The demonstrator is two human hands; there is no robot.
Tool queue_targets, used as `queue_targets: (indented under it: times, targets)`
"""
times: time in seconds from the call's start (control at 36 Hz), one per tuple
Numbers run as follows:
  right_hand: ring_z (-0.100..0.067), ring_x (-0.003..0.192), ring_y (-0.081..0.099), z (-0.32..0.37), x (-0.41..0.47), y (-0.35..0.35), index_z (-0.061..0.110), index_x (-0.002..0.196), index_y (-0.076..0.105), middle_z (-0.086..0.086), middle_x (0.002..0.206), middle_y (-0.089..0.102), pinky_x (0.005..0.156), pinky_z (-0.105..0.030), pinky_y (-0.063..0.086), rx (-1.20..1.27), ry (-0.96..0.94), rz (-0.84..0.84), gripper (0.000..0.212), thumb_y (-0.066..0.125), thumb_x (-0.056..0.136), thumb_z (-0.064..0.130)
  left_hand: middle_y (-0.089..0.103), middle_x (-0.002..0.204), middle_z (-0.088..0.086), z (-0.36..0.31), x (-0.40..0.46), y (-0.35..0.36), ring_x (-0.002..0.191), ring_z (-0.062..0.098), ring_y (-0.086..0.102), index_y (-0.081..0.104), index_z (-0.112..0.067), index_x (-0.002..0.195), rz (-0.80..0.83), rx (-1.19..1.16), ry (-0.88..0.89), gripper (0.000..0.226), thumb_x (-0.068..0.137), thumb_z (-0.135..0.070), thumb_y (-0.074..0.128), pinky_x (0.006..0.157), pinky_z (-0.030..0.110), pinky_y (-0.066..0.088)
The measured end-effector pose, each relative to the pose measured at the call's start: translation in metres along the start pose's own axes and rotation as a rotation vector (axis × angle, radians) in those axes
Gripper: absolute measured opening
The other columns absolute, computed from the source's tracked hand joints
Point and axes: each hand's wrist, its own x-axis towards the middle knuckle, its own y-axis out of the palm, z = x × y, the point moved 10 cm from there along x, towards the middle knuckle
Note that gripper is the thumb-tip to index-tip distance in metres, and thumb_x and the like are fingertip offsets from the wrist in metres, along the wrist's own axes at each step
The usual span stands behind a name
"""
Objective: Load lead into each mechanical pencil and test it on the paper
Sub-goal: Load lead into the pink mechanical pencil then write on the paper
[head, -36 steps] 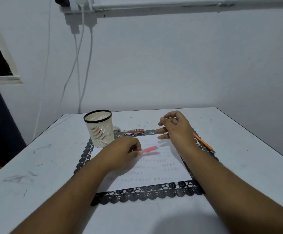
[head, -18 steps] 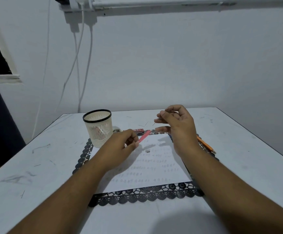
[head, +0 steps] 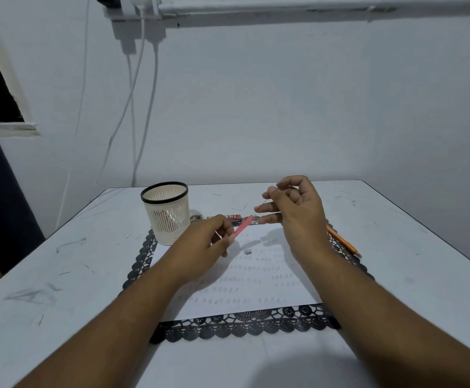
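Note:
My left hand (head: 206, 242) grips a pink mechanical pencil (head: 243, 226), raised above the paper and tilted up to the right. My right hand (head: 295, 211) is lifted beside the pencil's upper end, pinching a thin dark lead (head: 264, 202) between thumb and forefinger. The white paper (head: 256, 278), covered with rows of small pencil marks, lies on a black lace mat (head: 228, 329). A small pale piece (head: 247, 251), perhaps the pencil's cap, lies on the paper. A red lead case (head: 232, 217) sits at the paper's far edge. An orange pencil (head: 343, 242) lies to the right on the mat.
A cream mesh cup with a black rim (head: 165, 211) stands at the mat's far left corner, something red inside. Loose leads (head: 239, 208) are scattered on the white table (head: 60, 275) behind the paper. Cables (head: 133, 107) hang down the wall.
My left hand lifted the pink pencil off the paper and tilted its end up toward my right hand. My right hand rose a little with the lead pinched.

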Motion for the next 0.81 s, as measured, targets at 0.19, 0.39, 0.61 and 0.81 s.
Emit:
queue_targets:
  times: [0.19, 0.39, 0.61, 0.81]
  targets:
    - [-0.036, 0.079, 0.076, 0.001, -0.001, 0.004, 0.009, 0.104, 0.057, -0.021, 0.096, 0.071, 0.057, -0.035, 0.062, -0.051, -0.020, 0.022, 0.009, 0.064, 0.102, 0.005, 0.066, 0.085, -0.011, -0.002, -0.001, -0.002, 0.074, 0.005, 0.069, 0.061, -0.030, 0.092, -0.014, -0.005, 0.005, 0.015, 0.102, -0.019, 0.063, 0.062, 0.024, 0.048]
    - [-0.034, 0.081, 0.076, -0.001, -0.004, 0.007, 0.007, 0.105, 0.059, -0.018, 0.092, 0.072, 0.060, -0.034, 0.063, -0.083, -0.035, 0.040, 0.009, 0.066, 0.101, 0.004, 0.065, 0.083, -0.017, 0.000, -0.001, -0.002, 0.074, 0.005, 0.068, 0.061, -0.031, 0.092, -0.020, -0.016, 0.009, 0.014, 0.102, -0.021, 0.063, 0.063, 0.029, 0.051]
    - [-0.034, 0.079, 0.077, 0.003, -0.004, 0.005, 0.009, 0.104, 0.058, -0.018, 0.092, 0.071, 0.059, -0.035, 0.062, -0.061, -0.050, 0.020, 0.010, 0.065, 0.101, 0.003, 0.065, 0.087, -0.021, -0.002, -0.001, -0.002, 0.075, 0.006, 0.069, 0.060, -0.032, 0.093, -0.017, -0.016, 0.022, 0.014, 0.102, -0.021, 0.062, 0.063, 0.035, 0.056]
    - [-0.034, 0.079, 0.077, 0.009, -0.002, 0.000, 0.010, 0.104, 0.056, -0.015, 0.091, 0.070, 0.056, -0.033, 0.060, -0.018, -0.068, -0.019, 0.012, 0.065, 0.101, 0.003, 0.066, 0.087, -0.020, -0.004, -0.003, -0.002, 0.075, 0.006, 0.068, 0.061, -0.031, 0.093, -0.016, -0.035, 0.021, 0.012, 0.102, -0.023, 0.062, 0.066, 0.040, 0.058]
